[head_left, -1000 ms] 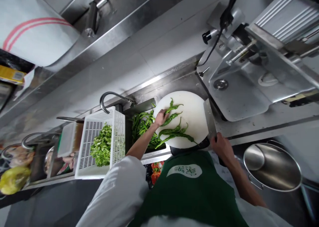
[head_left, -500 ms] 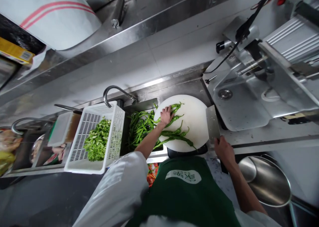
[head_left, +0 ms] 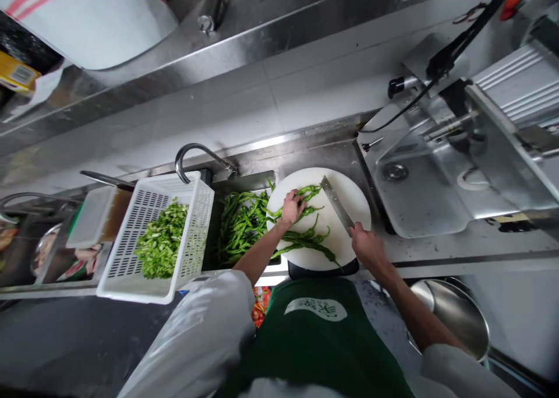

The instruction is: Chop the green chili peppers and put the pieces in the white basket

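Observation:
On a round white cutting board (head_left: 349, 200) lie several long green chili peppers (head_left: 308, 239). My left hand (head_left: 292, 208) is closed over the upper peppers, its fingers curled and pressing them to the board. A cleaver (head_left: 337, 204) is in my right hand (head_left: 367, 246), wrapped round its handle. The blade stands edge down over the board, its far tip close to the ends of the held peppers. Left of the board, a sink (head_left: 273, 179) holds a heap of whole green chili peppers (head_left: 242, 223).
A white perforated basket (head_left: 109, 290) with chopped green peppers (head_left: 161, 240) stands left of the sink, under a curved faucet (head_left: 179, 159). At right is a metal slicing machine (head_left: 437, 182). A steel pot (head_left: 458, 316) sits lower right, and red peppers (head_left: 261, 307) show below the counter.
My right hand has brought the cleaver leftward from the board's right edge to over the board, turning the blade edge down. My left hand stays on the peppers. The whole view has shifted slightly.

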Demonstrator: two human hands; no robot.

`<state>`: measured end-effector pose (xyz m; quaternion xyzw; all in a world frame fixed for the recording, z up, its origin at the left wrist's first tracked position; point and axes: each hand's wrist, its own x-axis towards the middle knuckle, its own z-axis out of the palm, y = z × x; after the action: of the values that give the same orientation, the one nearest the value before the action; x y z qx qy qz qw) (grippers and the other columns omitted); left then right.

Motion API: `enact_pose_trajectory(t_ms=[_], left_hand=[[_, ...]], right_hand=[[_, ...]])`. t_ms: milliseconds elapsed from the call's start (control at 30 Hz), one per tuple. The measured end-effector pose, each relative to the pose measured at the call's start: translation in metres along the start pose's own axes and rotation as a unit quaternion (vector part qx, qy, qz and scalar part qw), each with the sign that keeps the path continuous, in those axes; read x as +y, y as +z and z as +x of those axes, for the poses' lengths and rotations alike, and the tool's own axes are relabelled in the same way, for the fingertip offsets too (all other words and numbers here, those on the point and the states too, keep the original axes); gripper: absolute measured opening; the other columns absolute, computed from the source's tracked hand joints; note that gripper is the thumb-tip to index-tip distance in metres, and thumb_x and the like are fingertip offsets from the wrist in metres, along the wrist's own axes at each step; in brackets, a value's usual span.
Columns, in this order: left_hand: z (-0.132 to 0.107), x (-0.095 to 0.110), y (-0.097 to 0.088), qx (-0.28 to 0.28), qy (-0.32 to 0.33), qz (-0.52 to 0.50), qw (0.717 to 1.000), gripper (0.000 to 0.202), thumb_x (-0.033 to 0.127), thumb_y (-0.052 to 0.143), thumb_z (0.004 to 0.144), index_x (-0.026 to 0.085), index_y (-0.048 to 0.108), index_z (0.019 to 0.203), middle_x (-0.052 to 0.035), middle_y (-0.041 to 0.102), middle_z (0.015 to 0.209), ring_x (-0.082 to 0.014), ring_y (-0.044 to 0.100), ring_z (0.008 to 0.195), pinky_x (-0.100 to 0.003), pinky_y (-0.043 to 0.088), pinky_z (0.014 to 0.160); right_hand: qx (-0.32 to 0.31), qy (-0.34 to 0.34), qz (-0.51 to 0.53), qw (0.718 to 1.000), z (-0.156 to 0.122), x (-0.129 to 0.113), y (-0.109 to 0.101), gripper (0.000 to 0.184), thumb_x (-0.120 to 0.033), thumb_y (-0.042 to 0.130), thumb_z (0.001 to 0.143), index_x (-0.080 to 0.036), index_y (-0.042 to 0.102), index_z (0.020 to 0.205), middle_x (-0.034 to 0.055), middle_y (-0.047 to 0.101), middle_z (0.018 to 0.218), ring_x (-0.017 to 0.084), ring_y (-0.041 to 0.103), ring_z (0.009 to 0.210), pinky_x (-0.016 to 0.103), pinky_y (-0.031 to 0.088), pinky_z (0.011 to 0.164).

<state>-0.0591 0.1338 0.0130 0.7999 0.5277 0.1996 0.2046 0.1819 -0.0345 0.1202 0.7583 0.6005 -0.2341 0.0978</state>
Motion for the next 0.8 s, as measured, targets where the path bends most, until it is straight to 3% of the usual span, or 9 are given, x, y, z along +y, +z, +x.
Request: enact_pose_trajectory(t_ms=[200, 400, 667, 800], left_hand=[[-0.005, 0.008, 0.001, -0.017, -0.001, -0.006, 1.000, 0.009, 0.019, 0.064, 0.096, 0.018, 0.071, 0.101, -0.0118, 0.064, 0.126, -0.0261, 0.061, 0.113, -0.044, 0.053, 0.106], [-0.006, 0.011, -0.001, -0.036, -0.008, -0.006, 0.999, 0.042, 0.019, 0.062, 0.096, 0.019, 0.063, 0.138, -0.0111, 0.063, 0.132, -0.0268, 0.059, 0.119, -0.044, 0.050, 0.111], [0.002, 0.013, 0.006, -0.050, -0.007, -0.030, 0.998, 0.039, 0.005, 0.057, 0.093, 0.020, 0.069, 0.127, -0.0090, 0.066, 0.129, -0.0249, 0.062, 0.116, -0.043, 0.052, 0.109], [-0.003, 0.018, -0.003, -0.029, -0.021, -0.021, 0.999, 0.033, 0.011, 0.061, 0.096, 0.018, 0.069, 0.127, -0.0111, 0.066, 0.127, -0.0268, 0.060, 0.117, -0.045, 0.052, 0.108]], right_hand=[[-0.017, -0.018, -0.017, 1.000, 0.014, -0.021, -0.012, 0.038, -0.032, 0.027, 0.112, -0.013, 0.057, 0.125, 0.0193, 0.078, 0.100, 0.030, 0.077, 0.098, 0.035, 0.051, 0.082], [-0.043, -0.028, -0.025, 0.998, 0.023, -0.018, -0.012, 0.037, -0.029, 0.028, 0.112, -0.011, 0.056, 0.126, 0.0205, 0.076, 0.101, 0.029, 0.076, 0.101, 0.034, 0.050, 0.084], [-0.055, -0.056, 0.007, 0.997, 0.053, -0.027, -0.018, 0.034, -0.027, 0.031, 0.112, -0.009, 0.056, 0.126, 0.0210, 0.074, 0.110, 0.028, 0.074, 0.107, 0.032, 0.048, 0.086], [-0.043, -0.049, 0.004, 0.998, 0.065, -0.028, -0.017, 0.037, -0.032, 0.030, 0.113, -0.009, 0.057, 0.127, 0.0206, 0.074, 0.113, 0.028, 0.073, 0.108, 0.032, 0.047, 0.087]])
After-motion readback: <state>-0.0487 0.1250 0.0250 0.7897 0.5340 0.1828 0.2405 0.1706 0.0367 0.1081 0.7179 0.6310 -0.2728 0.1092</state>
